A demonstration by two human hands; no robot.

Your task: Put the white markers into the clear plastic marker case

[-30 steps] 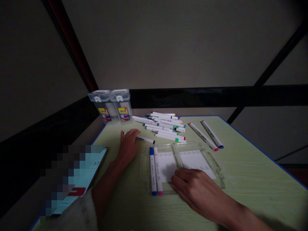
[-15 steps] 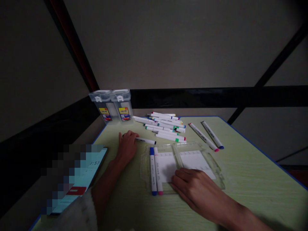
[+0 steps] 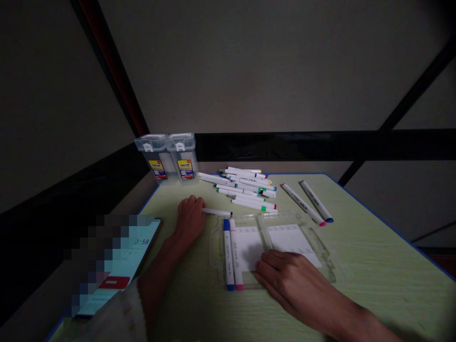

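My left hand (image 3: 191,217) is closed round one end of a white marker with a black tip (image 3: 218,212), which sticks out to the right just above the table. My right hand (image 3: 288,275) lies over the front middle of an open clear plastic case (image 3: 261,232), its fingers curled together and pressed on it; the fingertips are partly hidden. In the left part of the case, a blue-ended marker (image 3: 228,256) and a pink-ended marker (image 3: 236,256) lie side by side, lengthwise. White paper inserts (image 3: 292,238) show in the case.
Behind the case is a loose pile of white markers (image 3: 247,187) with coloured ends. A pink marker (image 3: 302,204) and a blue marker (image 3: 316,201) lie at right. Two clear lidded boxes (image 3: 184,156) stand at the back left. A lit tablet (image 3: 131,256) is beside my left forearm.
My left hand has closed further over the black-tipped marker, so its far end no longer shows beyond the fingers. My right hand stays on the case. The view has shifted slightly.
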